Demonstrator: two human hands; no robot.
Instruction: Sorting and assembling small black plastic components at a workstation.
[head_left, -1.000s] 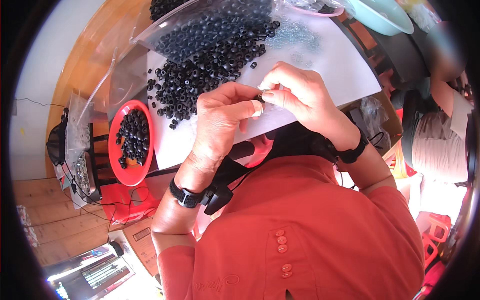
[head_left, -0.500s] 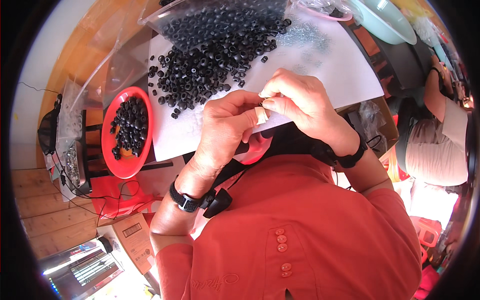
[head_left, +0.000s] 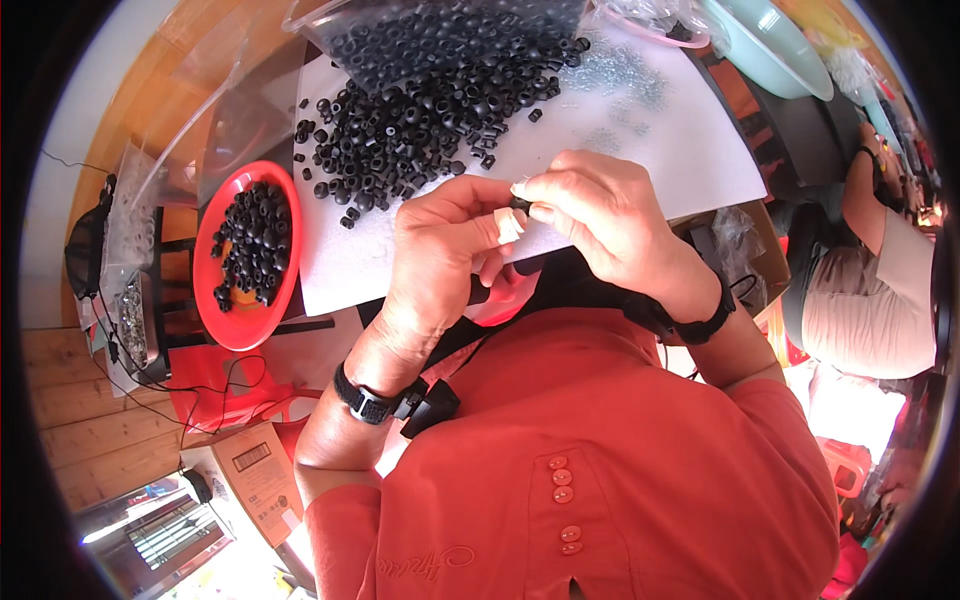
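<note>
Pinches a small dark piece between the fingertips of the left hand and right hand, thumb and forefinger pressed together on each side, near the front edge of the white sheet. Mostly hidden by fingers. Probably light, stiff and sturdy, judging by the black beads; perhaps smooth enough to slip or roll. Best taken by opposite sides. Shows no visible lettering. Note small print on the brown carton and stitched script on the red shirt.
</note>
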